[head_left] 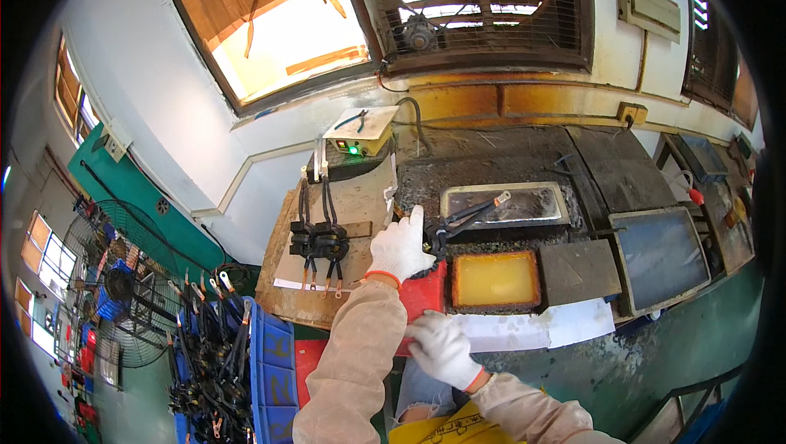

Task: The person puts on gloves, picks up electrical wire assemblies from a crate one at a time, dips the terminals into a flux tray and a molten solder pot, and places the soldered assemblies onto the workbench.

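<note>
My left hand (399, 249), in a white glove, is closed on a black cable assembly (442, 235) at the bench's near middle. Its black leads slant up to the right and end in a metal lug (503, 198) above a rectangular metal-framed pot (532, 203). Part of the assembly is hidden behind my fingers. Lower down, my right hand (444, 351), also gloved in white, hovers by a red surface (426, 290) with loosely bent fingers apart and nothing visible in them. Two similar black assemblies (319, 239) lie side by side on the board to the left.
A tray of yellow liquid (496, 280) sits before the pot, beside a dark plate (580, 270). Farther right is a grey framed basin (660, 257). A control box (360, 131) with pliers stands at the back. A blue crate (272, 362) of cable assemblies and a caged fan (123, 280) are left.
</note>
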Demonstrator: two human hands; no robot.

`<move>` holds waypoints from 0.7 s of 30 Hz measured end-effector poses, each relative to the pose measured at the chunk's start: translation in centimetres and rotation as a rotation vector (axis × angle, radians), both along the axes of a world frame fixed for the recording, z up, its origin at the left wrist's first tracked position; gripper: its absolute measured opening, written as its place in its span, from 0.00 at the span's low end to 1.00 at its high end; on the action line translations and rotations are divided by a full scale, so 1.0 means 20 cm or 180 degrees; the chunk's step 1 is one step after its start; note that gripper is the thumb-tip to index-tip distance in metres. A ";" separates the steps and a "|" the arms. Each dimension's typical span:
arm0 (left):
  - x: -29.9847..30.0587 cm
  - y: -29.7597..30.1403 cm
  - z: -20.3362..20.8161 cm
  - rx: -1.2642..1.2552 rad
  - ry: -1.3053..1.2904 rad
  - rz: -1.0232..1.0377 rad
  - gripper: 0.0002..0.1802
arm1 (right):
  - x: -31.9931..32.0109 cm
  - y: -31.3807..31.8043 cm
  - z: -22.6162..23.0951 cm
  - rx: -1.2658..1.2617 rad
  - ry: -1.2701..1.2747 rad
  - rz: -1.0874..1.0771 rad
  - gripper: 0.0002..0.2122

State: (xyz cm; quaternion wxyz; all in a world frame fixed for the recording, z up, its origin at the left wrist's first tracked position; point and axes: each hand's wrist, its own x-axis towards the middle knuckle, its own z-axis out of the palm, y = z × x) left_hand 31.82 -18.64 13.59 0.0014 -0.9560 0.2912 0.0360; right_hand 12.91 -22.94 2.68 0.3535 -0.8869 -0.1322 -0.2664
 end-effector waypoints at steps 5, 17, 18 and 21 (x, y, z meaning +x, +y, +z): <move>-0.01 0.04 0.01 -0.0008 0.0060 0.0101 0.58 | 0.28 -0.21 0.18 -0.0030 -0.0752 -0.1077 0.28; 0.00 0.01 -0.05 -0.0165 -0.0035 0.0246 0.57 | 0.68 -0.43 0.12 -0.0821 0.0324 -0.1268 0.39; 0.00 0.01 -0.05 -0.0164 -0.0029 0.0254 0.57 | 0.69 -0.46 0.08 -0.1003 0.0059 -0.1297 0.39; 0.00 0.01 -0.04 -0.0206 -0.0036 0.0244 0.57 | 0.69 -0.47 0.07 -0.1710 0.0151 -0.1322 0.39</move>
